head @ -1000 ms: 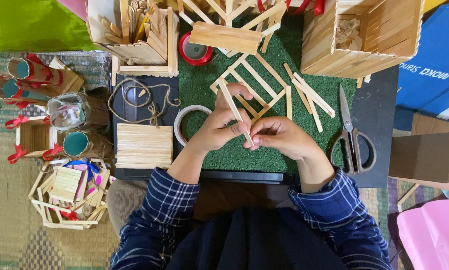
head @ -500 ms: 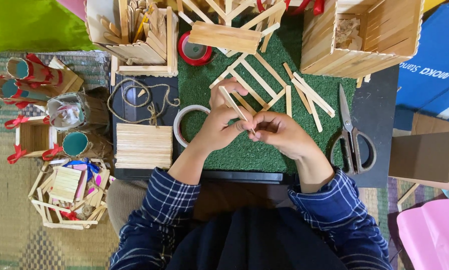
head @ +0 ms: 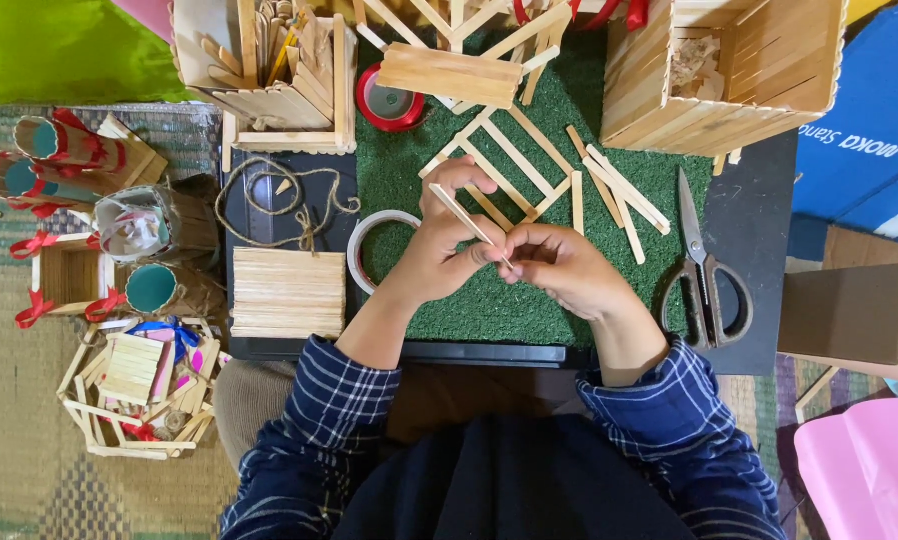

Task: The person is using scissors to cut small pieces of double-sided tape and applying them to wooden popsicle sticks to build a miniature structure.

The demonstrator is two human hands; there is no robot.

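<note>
Both hands are meeting over the green grass mat (head: 529,310), fingers pinched on one thin wooden stick (head: 469,223). Left hand (head: 447,248) is gripping the stick along its length, so its upper end is angling up and to the left; right hand (head: 559,268) is nipping the lower end with its fingertips. Just beyond the knuckles a ladder-like stick frame (head: 509,160) is lying flat on the mat. A tape ring (head: 369,250) is sitting beside the left wrist, scissors (head: 704,270) are lying to the right, and a flat stick panel (head: 289,292) is resting further left.
</note>
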